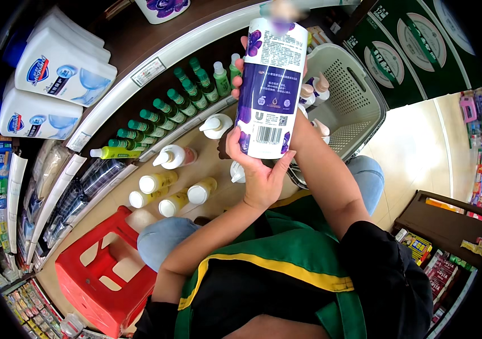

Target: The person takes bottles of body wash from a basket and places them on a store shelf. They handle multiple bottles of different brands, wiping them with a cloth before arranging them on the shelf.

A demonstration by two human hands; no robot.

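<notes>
A white and purple Lux pump bottle [271, 91] is held up before me, its back label with a barcode facing the camera. My left hand [262, 180] supports its lower end, the thumb and fingers around the base. My right hand [237, 78] grips it from behind; fingertips show at its left edge and the palm is hidden. The bottle's top is blurred. Just beyond my right forearm, several pump bottles [320, 90] stand in a grey-green perforated plastic basket [347, 80].
Green-capped bottles [175, 111] line the low shelf. On the floor stand several yellow bottles [156, 182] and white pump bottles [172, 156]. A red plastic stool [101, 262] is at lower left. White Safeguard bottles [65, 70] sit higher up. Green cartons [410, 46] are at upper right.
</notes>
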